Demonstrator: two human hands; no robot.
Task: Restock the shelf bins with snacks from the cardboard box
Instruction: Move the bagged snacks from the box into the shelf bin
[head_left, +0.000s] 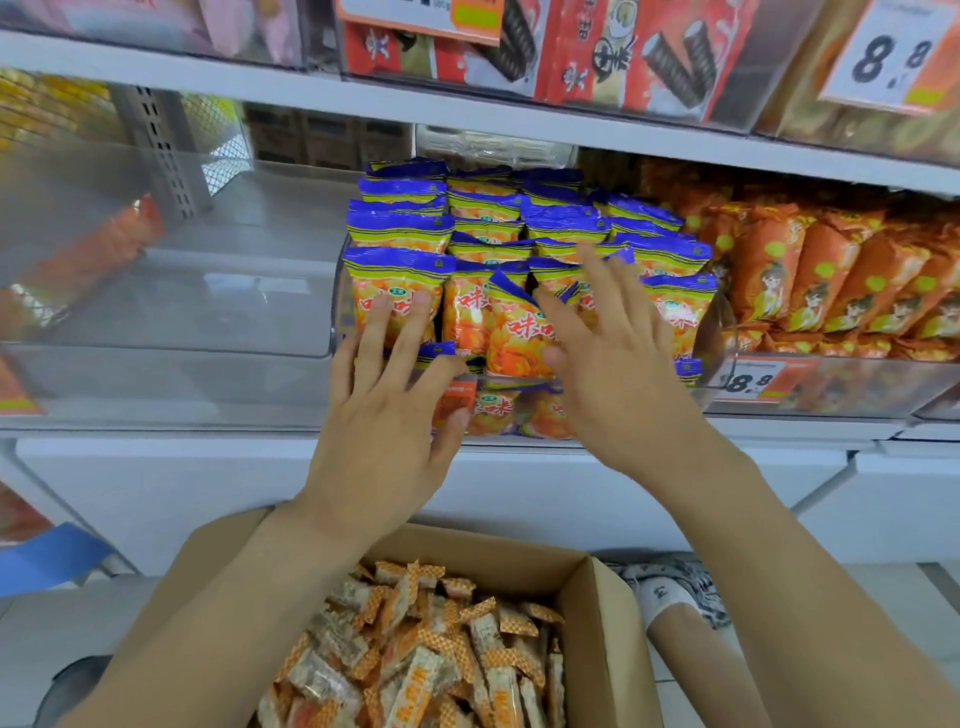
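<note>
A white price card (891, 54) reading 8.8 hangs at the upper right, with orange along its edge. A second, smaller price tag (756, 382) with the same figures sits lower, at the right. An orange label (421, 15) shows at the top middle. A perforated grey upright post (156, 150) stands behind the clear plastic at the left. Low on the left lies something blue (47, 564), blurred. A patterned shoe and white sock (670, 590) rest on the pale floor (883, 582) at the lower right.
</note>
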